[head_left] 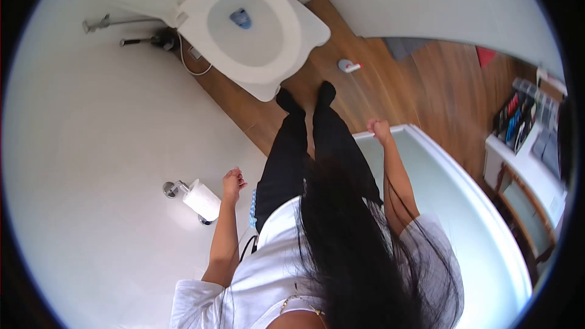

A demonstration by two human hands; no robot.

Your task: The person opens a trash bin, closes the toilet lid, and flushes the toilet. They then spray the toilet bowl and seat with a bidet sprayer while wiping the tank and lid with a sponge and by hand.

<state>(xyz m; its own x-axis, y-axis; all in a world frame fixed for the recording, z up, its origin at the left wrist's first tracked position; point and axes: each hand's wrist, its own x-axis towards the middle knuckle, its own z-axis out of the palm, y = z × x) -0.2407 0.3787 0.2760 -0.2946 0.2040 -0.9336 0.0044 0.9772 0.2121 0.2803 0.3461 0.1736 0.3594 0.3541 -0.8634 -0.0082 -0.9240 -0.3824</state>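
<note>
The left hand (232,181) is hanging loosely curled and holding nothing, just beside the toilet-paper roll (202,200) on the wall; the right hand (379,128) is curling, empty, at the bathtub rim (426,140). Standing before the open toilet (247,27), reaching the roll would likely be calling for a short leftward move

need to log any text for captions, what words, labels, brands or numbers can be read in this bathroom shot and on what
No text can be read anywhere.
Small object on the floor: red and white, any print too small to read.
Items on the shelf: coloured packaging, blurred, no lettering legible.
Toilet, toilet paper roll and tub: no marking visible.
</note>
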